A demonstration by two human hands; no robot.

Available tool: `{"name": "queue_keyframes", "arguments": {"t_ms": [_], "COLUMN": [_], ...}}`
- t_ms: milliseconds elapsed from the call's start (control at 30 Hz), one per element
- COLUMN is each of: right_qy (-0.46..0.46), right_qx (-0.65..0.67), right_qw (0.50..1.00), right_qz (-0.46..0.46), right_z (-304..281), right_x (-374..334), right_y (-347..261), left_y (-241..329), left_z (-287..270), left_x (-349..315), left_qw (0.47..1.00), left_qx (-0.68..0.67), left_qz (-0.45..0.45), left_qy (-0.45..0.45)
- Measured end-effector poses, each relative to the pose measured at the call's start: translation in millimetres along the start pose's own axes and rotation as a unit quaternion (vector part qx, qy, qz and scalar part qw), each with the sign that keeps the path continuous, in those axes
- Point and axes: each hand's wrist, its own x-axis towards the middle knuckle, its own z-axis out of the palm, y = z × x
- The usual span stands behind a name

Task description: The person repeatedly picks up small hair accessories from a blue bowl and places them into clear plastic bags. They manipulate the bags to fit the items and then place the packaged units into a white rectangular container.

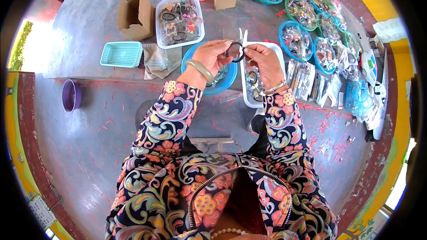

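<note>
A black hair tie (242,54) is held up between my two hands, stretched into a small ring. My left hand (208,61), with a pale bangle at the wrist, pinches its left side. On the other side, the fingers of my right hand (266,65) grip it; a silver bracelet circles that wrist. Beneath my left hand stands a blue round basin (213,90) with small things in it, partly covered. Under my right hand is a white tray (253,104) with black hair ties (252,78) and other small pieces. Thin white strips (243,36) stick up just beyond the ring.
A white bin (159,40) of hair accessories sits farther back, beside an open cardboard box (141,15). A turquoise basket (121,55) and a grey cloth (159,61) lie left. Several filled round baskets (281,40) crowd the right, near plastic packets (301,79). A purple bucket (72,96) stands on the floor.
</note>
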Motion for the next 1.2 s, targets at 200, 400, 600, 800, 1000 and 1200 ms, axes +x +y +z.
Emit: {"name": "queue_keyframes", "arguments": {"t_ms": [200, 400, 600, 800, 1000, 1200], "right_qy": [-0.003, 0.023, 0.007, 0.024, 0.074, 0.094], "right_qx": [-0.028, -0.051, -0.005, 0.000, -0.010, -0.007], "right_qw": [0.999, 0.997, 0.999, 0.999, 0.995, 0.994], "right_qz": [-0.037, -0.045, -0.031, -0.037, -0.060, -0.055], "right_z": [6.1, 8.7, 8.7, 11.5, 12.6, 12.3], "right_x": [4.3, 5.2, 5.0, 2.9, 3.2, 6.2], "right_y": [-1.6, -5.6, -1.2, -4.7, -0.6, 1.4], "left_y": [-3.8, -2.7, -6.4, -7.4, -8.3, -10.9], "left_z": [0.2, -0.9, -1.7, -1.8, 2.2, -2.2], "left_x": [3.1, 3.1, 6.9, 7.3, 6.8, 8.0], "left_qw": [0.998, 0.997, 0.996, 0.995, 0.994, 0.995], "left_qx": [0.059, 0.078, 0.085, 0.089, 0.087, 0.057], "left_qz": [-0.012, -0.015, 0.003, -0.003, -0.016, -0.019], "left_qy": [-0.003, -0.020, -0.028, -0.054, -0.060, -0.077]}}
